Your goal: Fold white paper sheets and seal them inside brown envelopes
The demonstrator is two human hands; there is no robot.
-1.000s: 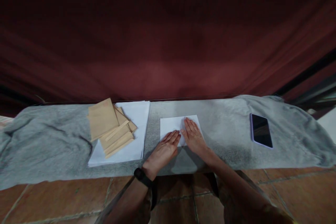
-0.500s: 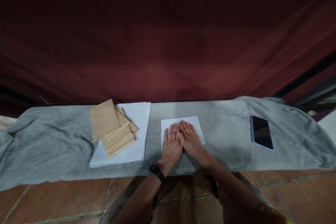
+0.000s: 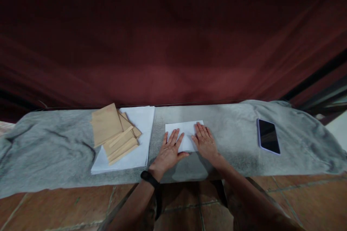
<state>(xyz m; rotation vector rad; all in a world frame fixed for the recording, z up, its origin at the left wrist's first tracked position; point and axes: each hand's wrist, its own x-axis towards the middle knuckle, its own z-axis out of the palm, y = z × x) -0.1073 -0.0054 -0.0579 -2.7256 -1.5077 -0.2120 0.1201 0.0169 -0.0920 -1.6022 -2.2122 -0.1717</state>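
Find the sheet flat on the bench, just right of the stack, apart from it. Cannot tell whether single or folded. See the left hand laid on the side nearer the stack, fingers spread wide; see the right hand on the side away from the stack, fingers closer together. Gripping nothing with either, only resting flat.

Expect light, thin paper: bendy, quick to crease, probably easy to slide under a light push. Best pinched, going by looks, at the far edge, on the side nearest the stack's far right corner, rather than bunched from the middle.

Mind the bench's near edge, running just below the stack's near end. Allow only a narrow strip towards the stack and the envelopes lying loosely on top. Look for more room away from the stack, as far as the phone.
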